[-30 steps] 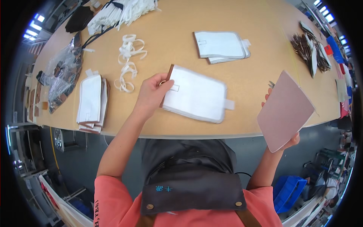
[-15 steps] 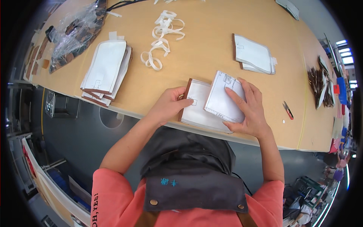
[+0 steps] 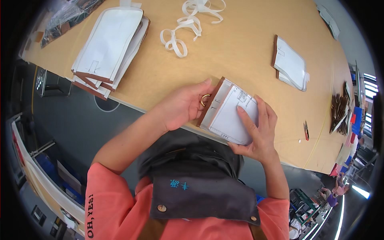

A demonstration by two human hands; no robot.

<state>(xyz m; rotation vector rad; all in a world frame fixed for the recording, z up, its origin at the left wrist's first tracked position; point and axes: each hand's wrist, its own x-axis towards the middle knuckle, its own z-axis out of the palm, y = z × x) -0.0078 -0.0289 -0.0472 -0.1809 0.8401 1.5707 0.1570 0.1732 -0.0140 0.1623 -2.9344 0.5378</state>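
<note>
A white-faced panel with a brown edge and small pencil marks lies at the table's front edge. On top of it is a white printed template card, covering most of its right side. My right hand is closed round the card's right side, thumb spread over its face. My left hand is at the panel's brown left edge, thumb raised off it and the other fingers partly curled, their tips partly hidden. A gold-coloured ring shows by those fingers; whether it is worn or loose is unclear.
A stack of white-faced panels stands at left, a smaller stack at right. Curled white strips lie at the back. Small red-handled snips and dark brown pieces lie on the right, a plastic-wrapped bundle far left.
The card has slid left over the panel, and both are now tilted. My left thumb has lifted off the panel's face. The whole view has shifted and turned slightly.
</note>
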